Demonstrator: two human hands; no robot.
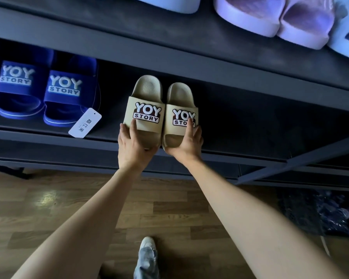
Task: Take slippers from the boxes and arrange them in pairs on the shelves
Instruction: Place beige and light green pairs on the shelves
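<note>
Aligning a pair of beige foam slippers with "YOY STORY" straps at the dark lower shelf's front edge. The left hand and right hand each grip one toe end, thumb on strap, so that the two sit matched, toes outward, well apart from the blue rubber slippers.

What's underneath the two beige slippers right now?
The dark lower shelf lies beneath the beige slippers; the left hand and right hand grip their near ends. Whether the soles touch the board is hidden.
</note>
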